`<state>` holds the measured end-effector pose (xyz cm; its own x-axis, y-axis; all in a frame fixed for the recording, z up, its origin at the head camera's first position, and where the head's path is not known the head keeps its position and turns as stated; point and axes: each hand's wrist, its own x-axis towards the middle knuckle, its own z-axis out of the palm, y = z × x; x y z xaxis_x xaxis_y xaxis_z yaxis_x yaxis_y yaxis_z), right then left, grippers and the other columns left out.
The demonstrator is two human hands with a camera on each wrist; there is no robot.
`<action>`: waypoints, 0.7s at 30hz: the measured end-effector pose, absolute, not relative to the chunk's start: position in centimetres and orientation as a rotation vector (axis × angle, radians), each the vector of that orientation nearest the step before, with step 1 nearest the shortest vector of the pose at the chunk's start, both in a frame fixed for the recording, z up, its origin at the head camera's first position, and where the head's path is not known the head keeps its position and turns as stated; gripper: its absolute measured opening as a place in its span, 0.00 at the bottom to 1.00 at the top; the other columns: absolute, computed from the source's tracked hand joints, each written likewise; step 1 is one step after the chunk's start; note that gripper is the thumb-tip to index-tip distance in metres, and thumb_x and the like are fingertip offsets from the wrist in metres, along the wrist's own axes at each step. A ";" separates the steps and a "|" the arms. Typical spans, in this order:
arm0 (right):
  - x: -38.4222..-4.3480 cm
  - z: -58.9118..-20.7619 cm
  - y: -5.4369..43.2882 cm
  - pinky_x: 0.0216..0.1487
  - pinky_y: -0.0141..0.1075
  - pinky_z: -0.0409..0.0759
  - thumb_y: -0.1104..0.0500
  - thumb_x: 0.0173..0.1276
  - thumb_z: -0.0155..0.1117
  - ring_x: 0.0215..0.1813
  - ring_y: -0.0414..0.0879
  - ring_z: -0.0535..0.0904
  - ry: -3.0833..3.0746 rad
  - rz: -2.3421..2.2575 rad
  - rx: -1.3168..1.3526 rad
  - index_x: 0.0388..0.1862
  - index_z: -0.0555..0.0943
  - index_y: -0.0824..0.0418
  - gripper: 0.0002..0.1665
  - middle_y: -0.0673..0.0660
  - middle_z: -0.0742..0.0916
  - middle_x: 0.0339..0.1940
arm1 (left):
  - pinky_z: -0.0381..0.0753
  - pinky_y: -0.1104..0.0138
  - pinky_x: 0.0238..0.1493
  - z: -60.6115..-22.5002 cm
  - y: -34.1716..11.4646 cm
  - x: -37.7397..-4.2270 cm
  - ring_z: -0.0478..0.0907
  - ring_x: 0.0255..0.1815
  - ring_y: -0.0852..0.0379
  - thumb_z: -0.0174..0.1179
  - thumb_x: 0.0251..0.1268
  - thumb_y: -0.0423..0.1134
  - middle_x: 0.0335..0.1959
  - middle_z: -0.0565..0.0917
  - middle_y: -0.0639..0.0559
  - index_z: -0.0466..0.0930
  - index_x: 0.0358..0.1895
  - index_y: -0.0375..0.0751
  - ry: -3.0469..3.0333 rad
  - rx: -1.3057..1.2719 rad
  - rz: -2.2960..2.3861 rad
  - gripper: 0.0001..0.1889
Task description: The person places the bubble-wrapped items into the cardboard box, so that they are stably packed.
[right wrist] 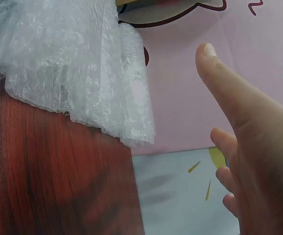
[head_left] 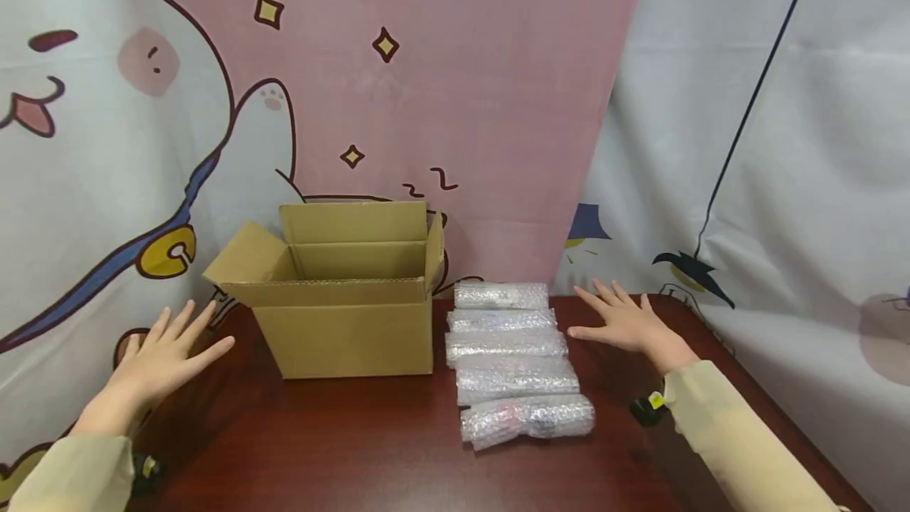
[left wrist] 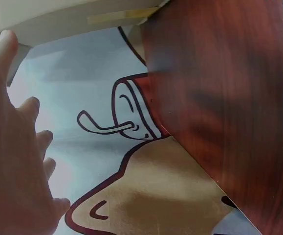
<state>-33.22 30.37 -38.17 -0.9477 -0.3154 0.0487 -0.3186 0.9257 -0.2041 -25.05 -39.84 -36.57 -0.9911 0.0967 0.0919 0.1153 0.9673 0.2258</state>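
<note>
My left hand (head_left: pixel 158 362) is held with fingers spread, to the left of an open cardboard box (head_left: pixel 348 338), and holds nothing. In the left wrist view its thumb (left wrist: pixel 3 54) appears close to the box's edge; whether they touch I cannot tell. My right hand (head_left: pixel 626 321), also spread and bare, hovers to the right of a row of bubble-wrapped bundles (head_left: pixel 508 346). Several bundles lie side by side from back to front. Reddish and dark patches show through the nearest bundle (head_left: pixel 528 419). What the wrapping holds is hidden, and so is the bottom of the box.
Everything stands on a dark red wooden table (head_left: pixel 370 449). A printed curtain (head_left: pixel 498 85) hangs right behind it and along both sides. The box's flaps (head_left: pixel 252 255) stick up and outward. Each wrist carries a dark strap device (head_left: pixel 648 408).
</note>
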 end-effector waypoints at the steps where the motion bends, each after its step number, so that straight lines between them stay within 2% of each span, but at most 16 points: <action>1: -33.1 -38.1 30.4 0.61 0.75 0.32 0.23 0.61 0.52 0.76 0.70 0.39 -3.071 0.339 0.506 0.80 0.52 0.49 0.56 0.64 0.50 0.79 | 0.33 0.24 0.53 -36.5 -39.9 -25.2 0.28 0.71 0.23 0.42 0.70 0.68 0.76 0.37 0.29 0.32 0.79 0.50 -3.032 -0.169 -0.363 0.45; 6: -32.1 -38.0 29.9 0.63 0.74 0.36 0.27 0.62 0.56 0.77 0.67 0.41 -3.065 0.437 0.596 0.79 0.54 0.50 0.54 0.65 0.51 0.79 | 0.37 0.23 0.52 -34.9 -40.8 -25.3 0.29 0.70 0.20 0.41 0.73 0.64 0.74 0.38 0.24 0.34 0.79 0.45 -2.957 -0.161 -0.366 0.43; 10: -31.1 -37.4 28.3 0.64 0.72 0.40 0.29 0.61 0.60 0.77 0.65 0.43 -3.029 0.465 0.741 0.79 0.56 0.51 0.53 0.64 0.53 0.79 | 0.38 0.25 0.56 -32.2 -41.2 -24.1 0.33 0.70 0.20 0.41 0.77 0.56 0.72 0.39 0.21 0.40 0.77 0.35 -2.808 -0.146 -0.409 0.39; 13: -29.8 -37.0 27.1 0.64 0.73 0.43 0.29 0.59 0.61 0.76 0.65 0.46 -3.014 0.469 0.836 0.78 0.57 0.51 0.54 0.63 0.54 0.78 | 0.39 0.27 0.60 -29.6 -40.4 -24.0 0.37 0.70 0.20 0.43 0.78 0.51 0.73 0.41 0.22 0.44 0.76 0.32 -2.696 -0.184 -0.472 0.36; 15: -28.8 -36.7 26.3 0.63 0.73 0.46 0.28 0.58 0.63 0.76 0.66 0.48 -3.017 0.473 0.912 0.78 0.57 0.51 0.56 0.64 0.56 0.78 | 0.40 0.28 0.60 -27.6 -39.7 -24.3 0.40 0.70 0.21 0.43 0.78 0.50 0.74 0.43 0.23 0.46 0.76 0.32 -2.665 -0.211 -0.491 0.34; 19: -26.8 -36.3 24.5 0.62 0.71 0.54 0.30 0.55 0.68 0.75 0.67 0.52 -3.019 0.528 1.100 0.77 0.60 0.54 0.57 0.66 0.58 0.77 | 0.37 0.27 0.61 -24.0 -37.7 -25.2 0.46 0.70 0.22 0.42 0.78 0.49 0.73 0.50 0.25 0.51 0.76 0.36 -2.683 -0.318 -0.508 0.31; 21: -25.9 -36.3 23.6 0.62 0.68 0.59 0.32 0.53 0.70 0.74 0.67 0.55 -3.022 0.559 1.180 0.76 0.63 0.56 0.56 0.66 0.60 0.76 | 0.41 0.28 0.61 -22.5 -36.6 -25.7 0.50 0.70 0.23 0.42 0.78 0.50 0.72 0.55 0.27 0.55 0.76 0.38 -2.714 -0.381 -0.516 0.30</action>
<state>-25.94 23.58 -36.29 -0.7330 -0.6800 -0.0170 -0.6289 0.6871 -0.3638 -25.71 -36.60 -22.52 -0.9023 0.1942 0.3850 0.3219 0.8974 0.3017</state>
